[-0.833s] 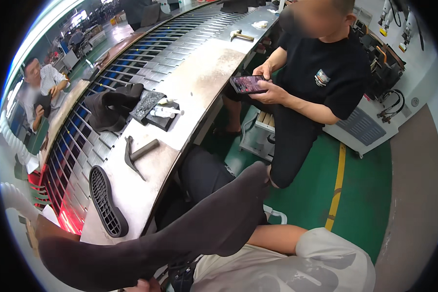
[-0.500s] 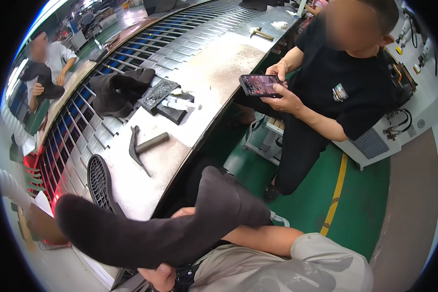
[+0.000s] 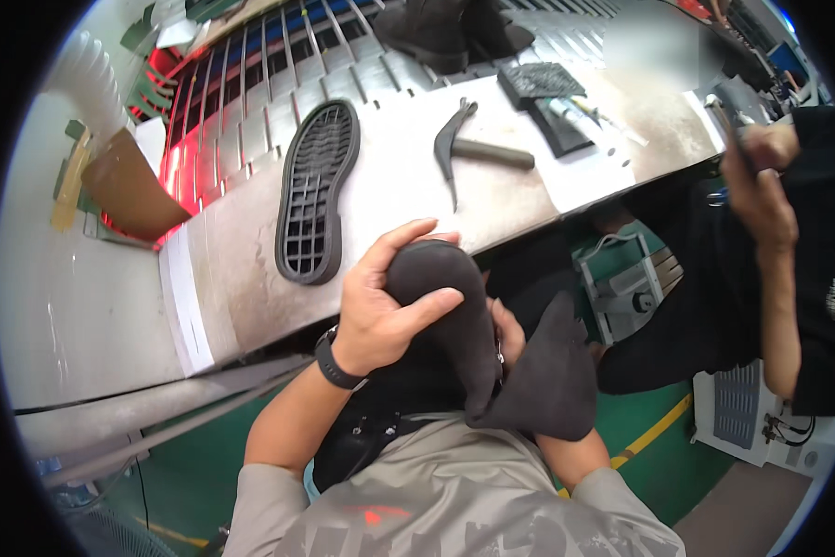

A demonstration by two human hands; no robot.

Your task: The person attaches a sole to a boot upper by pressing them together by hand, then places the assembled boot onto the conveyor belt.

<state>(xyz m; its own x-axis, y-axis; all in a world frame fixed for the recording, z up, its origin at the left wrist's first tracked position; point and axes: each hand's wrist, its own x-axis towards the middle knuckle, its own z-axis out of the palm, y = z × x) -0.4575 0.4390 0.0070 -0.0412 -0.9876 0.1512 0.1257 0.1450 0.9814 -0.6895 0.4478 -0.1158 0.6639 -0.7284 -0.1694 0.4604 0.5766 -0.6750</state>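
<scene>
A dark grey-brown boot upper [image 3: 454, 320] is held in front of my body, over the near edge of the table. My left hand [image 3: 385, 302] wraps round its toe, with the thumb across the top. Behind the upper, my right hand [image 3: 507, 332] grips it near the middle; most of those fingers are hidden. The boot's shaft [image 3: 556, 376] hangs over my right forearm. A black outsole [image 3: 315, 195] lies on the table, ahead of my left hand, with its gridded inner side up. Right of it lies a hammer [image 3: 487, 153] with a curved head.
Dark boots [image 3: 445, 32] stand at the metal roller rack [image 3: 250, 88]. A black block [image 3: 543, 84] with white tubes [image 3: 575, 121] sits beyond the hammer. On the right a co-worker's hand [image 3: 761, 200] holds a phone. A brown board [image 3: 134, 190] stands on the left.
My view has swung left and down to the table. The boot upper has turned, its toe now up in front of me, and my left hand has come round the toe.
</scene>
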